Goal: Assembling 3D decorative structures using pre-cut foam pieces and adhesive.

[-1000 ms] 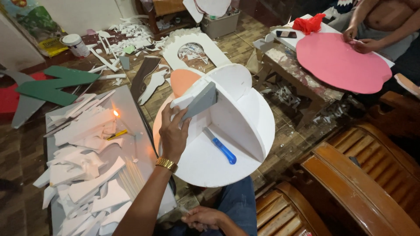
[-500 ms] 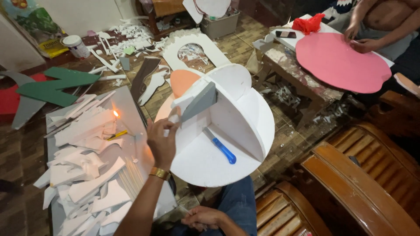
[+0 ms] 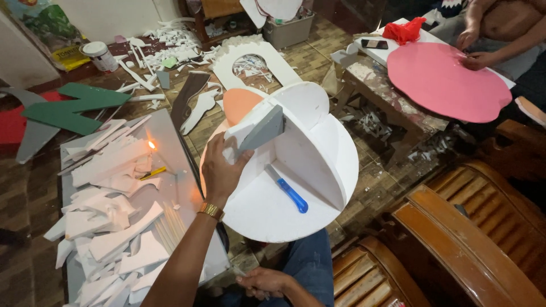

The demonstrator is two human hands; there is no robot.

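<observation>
Where left hand grips: foam piece.

A grey flat board surface carried white foam offcuts and a lit candle; the tiled floor held scattered white scraps.

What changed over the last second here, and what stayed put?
The left hand slid down and toward the person along the foam piece, then came back up; its fingers now pinch the grey-faced foam block on the white foam disc assembly. The right hand stayed low by the lap. The blue-handled knife, the candle flame and the foam scraps did not move.
</observation>
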